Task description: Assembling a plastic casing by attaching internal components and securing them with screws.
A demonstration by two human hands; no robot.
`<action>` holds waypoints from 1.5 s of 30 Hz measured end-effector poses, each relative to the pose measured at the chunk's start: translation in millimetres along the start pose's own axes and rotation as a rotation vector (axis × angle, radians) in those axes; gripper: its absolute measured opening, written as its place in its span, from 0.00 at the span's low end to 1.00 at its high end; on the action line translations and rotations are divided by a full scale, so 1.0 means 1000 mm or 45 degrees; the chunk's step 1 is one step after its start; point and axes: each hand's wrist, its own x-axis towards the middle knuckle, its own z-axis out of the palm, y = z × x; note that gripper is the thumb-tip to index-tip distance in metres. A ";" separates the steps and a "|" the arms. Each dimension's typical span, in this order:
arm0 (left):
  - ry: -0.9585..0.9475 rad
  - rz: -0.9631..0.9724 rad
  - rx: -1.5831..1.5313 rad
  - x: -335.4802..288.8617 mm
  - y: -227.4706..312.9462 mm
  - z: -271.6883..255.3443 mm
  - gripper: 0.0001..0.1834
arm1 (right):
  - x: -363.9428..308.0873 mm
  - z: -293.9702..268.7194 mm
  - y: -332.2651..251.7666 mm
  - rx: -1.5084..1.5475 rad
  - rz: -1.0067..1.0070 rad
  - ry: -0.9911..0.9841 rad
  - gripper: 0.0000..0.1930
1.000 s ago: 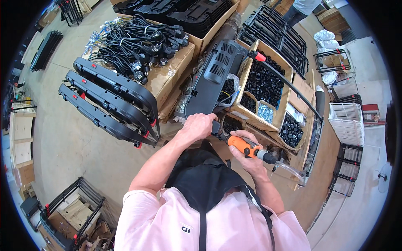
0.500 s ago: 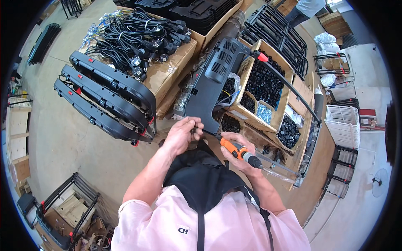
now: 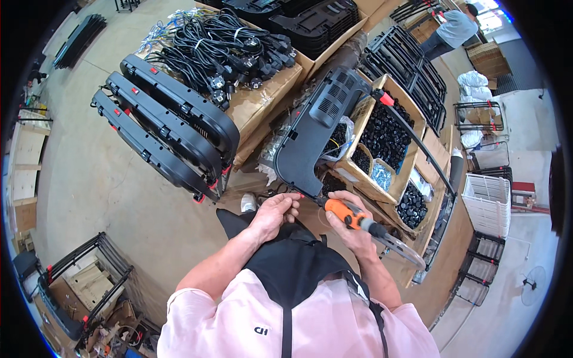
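A long black plastic housing (image 3: 296, 149) with a vented raised block lies tilted in front of me, its narrow end toward my body. My right hand (image 3: 353, 230) is wrapped round an orange and black power screwdriver (image 3: 345, 213), whose tip points left at the housing's near end. Whether the tip touches it I cannot tell. My left hand (image 3: 273, 216) is closed, fingers curled and pinched, just left of that end. A small red part (image 3: 301, 196) shows by its fingertips. What the fingers hold is hidden.
Wooden bins (image 3: 391, 128) of small black parts and blue-white screws stand to the right. Three black housings (image 3: 167, 119) stand on the left. A carton (image 3: 253, 107) carries bundled black power cables (image 3: 221, 51). A white basket (image 3: 486, 197) stands far right; another person (image 3: 456, 30) is beyond.
The whole view has shifted, so the surroundings sit lower and farther right. My left hand has come slightly nearer my body, its fingers more curled over. The screwdriver stays by the housing's near end.
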 end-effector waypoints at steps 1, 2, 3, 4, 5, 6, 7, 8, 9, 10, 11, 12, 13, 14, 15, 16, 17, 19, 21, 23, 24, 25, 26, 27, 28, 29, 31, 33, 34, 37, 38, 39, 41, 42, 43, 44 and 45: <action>0.006 -0.035 -0.024 -0.005 0.005 0.004 0.13 | -0.005 0.000 0.000 0.083 -0.047 0.055 0.22; 0.012 -0.070 -0.047 -0.007 0.007 0.007 0.13 | -0.007 0.000 0.001 0.167 -0.092 0.109 0.22; 0.018 -0.063 -0.051 -0.005 0.006 0.005 0.13 | -0.008 -0.001 0.001 0.169 -0.096 0.100 0.22; 0.011 -0.114 -0.109 -0.004 0.006 0.003 0.13 | -0.009 0.000 0.000 0.261 -0.096 0.081 0.23; 0.005 -0.165 -0.167 -0.003 0.005 0.002 0.14 | -0.010 0.000 -0.001 0.355 -0.096 0.062 0.24; 0.010 -0.162 -0.168 -0.002 0.004 0.002 0.14 | -0.011 0.001 -0.002 0.449 -0.095 0.043 0.25; 0.029 -0.206 -0.244 0.000 0.004 0.004 0.14 | -0.010 0.003 -0.003 0.454 -0.095 0.040 0.25; 0.049 -0.250 -0.320 0.002 0.004 0.005 0.14 | -0.009 0.005 -0.004 0.453 -0.110 0.017 0.25; 0.034 -0.259 -0.348 0.003 0.002 0.005 0.17 | -0.009 0.007 -0.005 0.452 -0.125 -0.004 0.26; 0.038 -0.259 -0.346 0.004 0.001 0.006 0.17 | -0.008 0.009 -0.005 0.456 -0.123 -0.005 0.26; 0.001 -0.263 -0.386 0.005 0.001 0.006 0.18 | -0.008 0.011 -0.005 0.463 -0.130 -0.007 0.26; -0.037 -0.266 -0.426 0.006 0.000 0.005 0.18 | -0.008 0.013 -0.005 0.468 -0.137 -0.010 0.26; -0.035 -0.268 -0.424 0.006 0.001 0.004 0.18 | -0.008 0.013 -0.004 0.471 -0.134 -0.009 0.26; -0.072 -0.259 -0.449 0.008 0.001 0.003 0.19 | -0.007 0.014 -0.002 0.479 -0.139 -0.009 0.26; -0.110 -0.249 -0.473 0.009 0.002 0.002 0.20 | -0.007 0.015 -0.002 0.485 -0.145 -0.009 0.26; -0.111 -0.253 -0.472 0.008 0.004 0.005 0.20 | -0.006 0.015 -0.002 0.485 -0.143 -0.005 0.26; -0.090 -0.261 -0.460 0.007 0.007 0.008 0.20 | -0.004 0.015 -0.003 0.488 -0.152 -0.006 0.26; -0.070 -0.270 -0.448 0.008 0.009 0.010 0.19 | -0.003 0.016 -0.004 0.489 -0.161 -0.006 0.25; -0.062 -0.289 -0.427 0.009 0.009 0.009 0.19 | -0.001 0.016 -0.005 0.458 -0.146 -0.025 0.26; -0.068 -0.298 -0.431 0.010 0.010 0.009 0.19 | -0.001 0.017 -0.004 0.458 -0.148 -0.024 0.26; -0.073 -0.306 -0.435 0.011 0.010 0.009 0.19 | -0.001 0.018 -0.004 0.458 -0.150 -0.023 0.26; -0.073 -0.305 -0.437 0.012 0.009 0.008 0.19 | 0.000 0.018 -0.005 0.457 -0.150 -0.025 0.26; -0.130 -0.308 -0.505 0.013 0.008 0.006 0.19 | 0.000 0.019 -0.007 0.476 -0.140 -0.016 0.26; -0.187 -0.310 -0.572 0.014 0.007 0.005 0.19 | 0.000 0.021 -0.009 0.495 -0.130 -0.008 0.25; -0.188 -0.310 -0.575 0.014 0.007 0.006 0.19 | 0.000 0.023 -0.010 0.493 -0.129 -0.008 0.25; -0.188 -0.288 -0.639 0.015 0.007 0.006 0.18 | 0.000 0.026 -0.012 0.511 -0.104 0.042 0.25; -0.188 -0.265 -0.709 0.016 0.007 0.007 0.18 | 0.000 0.029 -0.015 0.525 -0.078 0.089 0.25; -0.193 -0.265 -0.737 0.017 0.007 0.008 0.18 | 0.000 0.031 -0.018 0.503 -0.047 0.108 0.24; -0.194 -0.267 -0.742 0.017 0.007 0.008 0.18 | 0.000 0.031 -0.019 0.499 -0.045 0.106 0.24; -0.172 -0.304 -0.751 0.017 0.006 0.005 0.18 | 0.001 0.030 -0.022 0.460 -0.062 0.049 0.25; -0.264 -0.331 -0.811 0.019 0.004 -0.001 0.18 | 0.001 0.029 -0.023 0.452 -0.072 0.030 0.25; -0.357 -0.356 -0.871 0.020 0.002 -0.004 0.19 | 0.001 0.029 -0.023 0.444 -0.081 0.012 0.25; -0.399 -0.373 -0.881 0.018 0.002 0.000 0.19 | 0.001 0.028 -0.021 0.356 -0.116 0.008 0.25; -0.440 -0.390 -0.886 0.017 0.002 0.002 0.19 | 0.001 0.029 -0.021 0.272 -0.153 0.007 0.24; -0.443 -0.391 -0.892 0.016 0.004 0.007 0.19 | 0.003 0.030 -0.021 0.267 -0.151 0.005 0.24; -0.407 -0.370 -0.818 0.014 0.005 0.012 0.19 | 0.005 0.032 -0.021 0.284 -0.152 0.016 0.24; -0.371 -0.349 -0.746 0.012 0.006 0.014 0.18 | 0.006 0.034 -0.021 0.302 -0.153 0.025 0.24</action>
